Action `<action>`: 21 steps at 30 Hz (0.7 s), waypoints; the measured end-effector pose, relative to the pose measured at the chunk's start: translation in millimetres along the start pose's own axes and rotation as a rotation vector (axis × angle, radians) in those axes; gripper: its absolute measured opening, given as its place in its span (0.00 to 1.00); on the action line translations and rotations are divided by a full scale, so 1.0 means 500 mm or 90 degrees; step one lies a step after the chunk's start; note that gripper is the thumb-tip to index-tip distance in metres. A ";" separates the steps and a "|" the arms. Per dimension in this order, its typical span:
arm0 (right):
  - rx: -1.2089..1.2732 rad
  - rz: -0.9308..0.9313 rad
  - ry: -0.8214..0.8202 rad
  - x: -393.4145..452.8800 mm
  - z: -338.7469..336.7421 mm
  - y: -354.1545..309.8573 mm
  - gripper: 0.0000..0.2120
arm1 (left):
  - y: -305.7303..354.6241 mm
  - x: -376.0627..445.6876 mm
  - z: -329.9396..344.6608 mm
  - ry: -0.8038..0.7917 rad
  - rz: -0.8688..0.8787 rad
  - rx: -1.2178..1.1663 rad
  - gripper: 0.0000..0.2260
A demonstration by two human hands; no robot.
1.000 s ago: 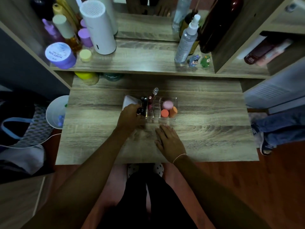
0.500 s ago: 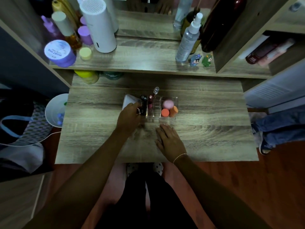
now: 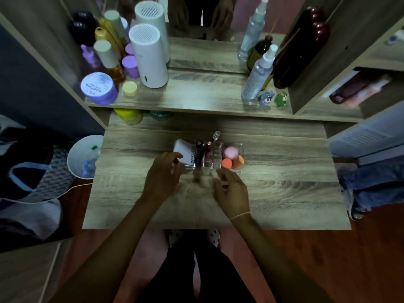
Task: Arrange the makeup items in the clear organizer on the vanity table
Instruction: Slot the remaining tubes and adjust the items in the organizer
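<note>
The right hand (image 3: 231,191), flat on the surface (image 3: 284,186) a moment ago, has lifted toward the clear organizer (image 3: 215,157) at mid-surface; whether its blurred fingers are open or closed I cannot tell. The left hand (image 3: 162,173) has drawn back from the lipsticks (image 3: 200,153), fingers loosely curled and gripping nothing, so that item seems placed.

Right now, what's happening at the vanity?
A person is filling a clear organizer on the vanity table. Tubes and lipsticks stand in its left slots, and three sponges, one pink and two orange, sit in the right compartment. The left hand is at the organizer's left end by a white packet. The right hand is at the front edge. Motion blur hides whether either hand holds anything.
</note>
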State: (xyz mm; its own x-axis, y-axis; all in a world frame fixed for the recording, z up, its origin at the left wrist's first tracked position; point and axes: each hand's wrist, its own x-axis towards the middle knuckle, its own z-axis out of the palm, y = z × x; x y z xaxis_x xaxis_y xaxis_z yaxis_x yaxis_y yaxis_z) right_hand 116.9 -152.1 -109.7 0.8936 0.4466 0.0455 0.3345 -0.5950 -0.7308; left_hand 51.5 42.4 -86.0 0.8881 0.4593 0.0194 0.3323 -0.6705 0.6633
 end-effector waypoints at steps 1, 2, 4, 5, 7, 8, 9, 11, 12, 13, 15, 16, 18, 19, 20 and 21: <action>0.014 0.016 0.031 0.014 -0.001 -0.013 0.10 | 0.001 0.002 0.000 0.000 0.015 0.012 0.11; 0.026 0.035 0.057 0.030 -0.002 -0.025 0.10 | 0.002 0.006 0.003 -0.002 0.033 0.028 0.12; 0.037 0.061 0.088 0.059 0.000 -0.040 0.09 | 0.005 0.015 0.015 -0.021 0.084 0.075 0.14; 0.028 0.067 0.097 0.074 0.004 -0.043 0.09 | 0.005 0.021 0.021 -0.032 0.112 0.099 0.15; 0.006 0.084 0.100 0.101 0.013 -0.045 0.10 | 0.008 0.033 0.029 -0.046 0.147 0.130 0.19; 0.000 0.095 0.099 0.111 0.018 -0.045 0.10 | 0.012 0.038 0.033 -0.054 0.156 0.141 0.22; 0.000 0.100 0.099 0.117 0.023 -0.044 0.10 | 0.017 0.043 0.036 -0.062 0.166 0.147 0.24; 0.006 0.100 0.089 0.125 0.036 -0.041 0.09 | 0.024 0.051 0.040 -0.072 0.175 0.147 0.27; 0.005 0.104 0.075 0.128 0.042 -0.040 0.09 | 0.026 0.054 0.041 -0.073 0.173 0.143 0.29; 0.002 0.115 0.059 0.131 0.047 -0.038 0.09 | 0.027 0.057 0.042 -0.074 0.163 0.134 0.30; -0.006 0.137 0.043 0.134 0.054 -0.034 0.09 | 0.026 0.061 0.043 -0.076 0.139 0.114 0.31; -0.011 0.141 0.042 0.136 0.056 -0.032 0.09 | 0.025 0.062 0.043 -0.079 0.127 0.110 0.31; -0.018 0.141 0.044 0.140 0.056 -0.031 0.07 | 0.023 0.066 0.045 -0.086 0.117 0.118 0.31; -0.024 0.139 0.045 0.143 0.055 -0.031 0.06 | 0.022 0.068 0.046 -0.087 0.115 0.126 0.30; -0.033 0.137 0.046 0.146 0.054 -0.030 0.05 | 0.021 0.069 0.047 -0.088 0.114 0.135 0.30; -0.044 0.135 0.047 0.149 0.054 -0.030 0.05 | 0.020 0.070 0.048 -0.087 0.114 0.145 0.29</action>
State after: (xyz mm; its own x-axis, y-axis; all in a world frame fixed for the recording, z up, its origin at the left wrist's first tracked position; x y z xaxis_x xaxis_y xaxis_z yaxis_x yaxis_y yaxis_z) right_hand 170.4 -91.9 -113.9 0.9648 0.2576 -0.0531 0.1538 -0.7162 -0.6807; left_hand 93.3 37.6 -96.8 0.9681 0.2505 0.0096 0.2162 -0.8534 0.4743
